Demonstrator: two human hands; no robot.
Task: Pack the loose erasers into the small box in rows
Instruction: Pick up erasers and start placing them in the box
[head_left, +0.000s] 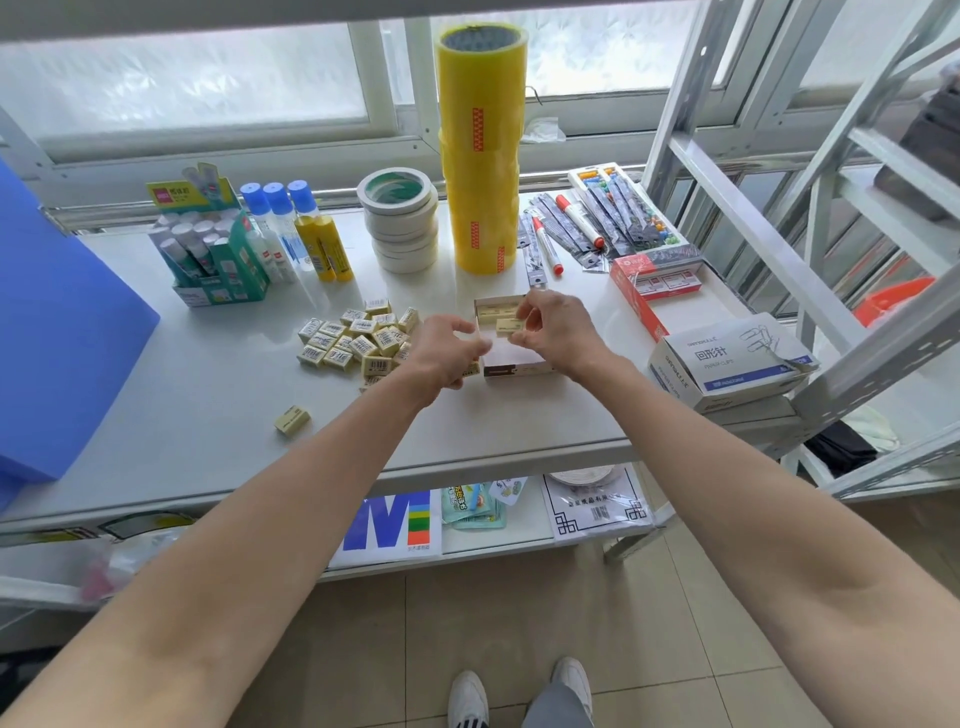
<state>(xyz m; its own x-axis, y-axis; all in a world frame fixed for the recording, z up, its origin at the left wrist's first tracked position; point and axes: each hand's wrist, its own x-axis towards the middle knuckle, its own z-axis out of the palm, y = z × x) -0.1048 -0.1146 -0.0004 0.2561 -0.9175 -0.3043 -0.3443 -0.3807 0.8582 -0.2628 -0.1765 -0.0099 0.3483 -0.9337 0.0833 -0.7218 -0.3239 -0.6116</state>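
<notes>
A small open box (511, 358) sits on the white shelf top, with a row of pale yellow erasers (494, 310) along its far end. My right hand (553, 327) hovers over the box and pinches one eraser (508, 326) between thumb and fingers. My left hand (445, 353) is just left of the box, fingers curled; an eraser (471, 370) shows beneath it, but whether it is gripped is unclear. A pile of several loose wrapped erasers (358, 338) lies to the left. One stray eraser (292, 419) rests nearer the front edge.
Behind the box stand a tall stack of yellow tape rolls (480, 150), white tape rolls (401, 223), glue bottles (291, 228) and a green glue-stick box (218, 254). Markers, a red box (654, 286) and a paper-clip box (727, 364) lie right. A blue bin (57, 322) stands left.
</notes>
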